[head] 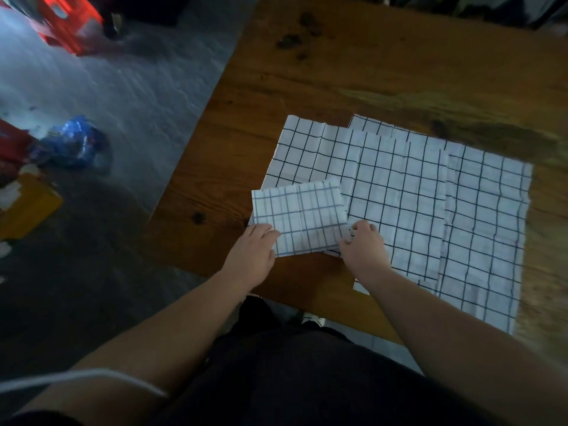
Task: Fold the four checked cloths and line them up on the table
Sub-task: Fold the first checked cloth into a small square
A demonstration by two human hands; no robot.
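A folded white cloth with a dark check lies near the table's front left, overlapping the corner of a spread cloth. My left hand grips its near left corner, fingers on top. My right hand pinches its near right corner with curled fingers. Behind and to the right, three unfolded checked cloths lie flat in an overlapping stack, the rightmost reaching the table's front edge.
The wooden table has dark stains at the far side. Its left edge runs diagonally beside a grey floor. On the floor lie a blue bag, a yellow board and a red crate.
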